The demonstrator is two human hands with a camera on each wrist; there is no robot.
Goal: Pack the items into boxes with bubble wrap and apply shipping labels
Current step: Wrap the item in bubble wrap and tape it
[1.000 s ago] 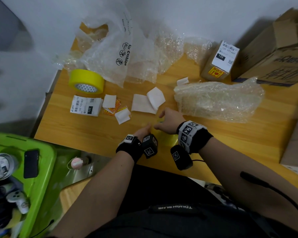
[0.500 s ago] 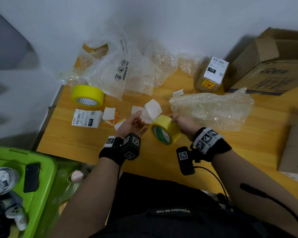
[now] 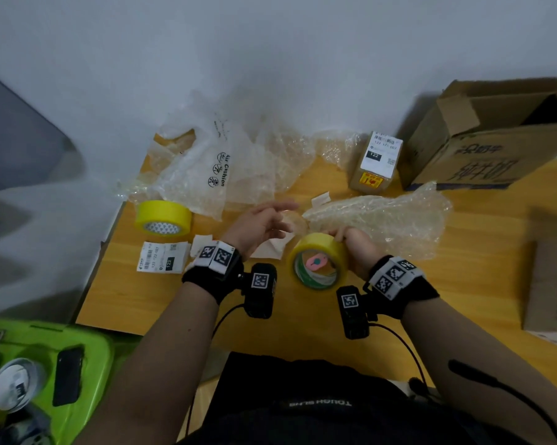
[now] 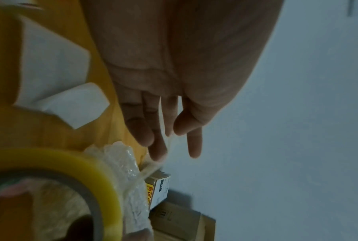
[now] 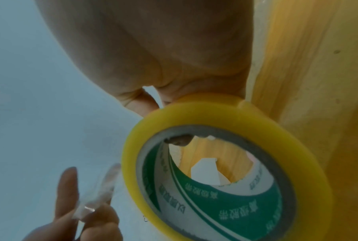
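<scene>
One tape roll (image 3: 318,261) in right hand (image 3: 356,248), core axis facing the wearer.

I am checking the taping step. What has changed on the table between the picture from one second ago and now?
The right hand has lifted a yellow tape roll off the table and grips it, tilted toward the person. The left hand has risen and pinches the clear tape end, pulling it away from the roll. The second tape roll, the labelled small box and the bubble wrap stayed in place.
</scene>
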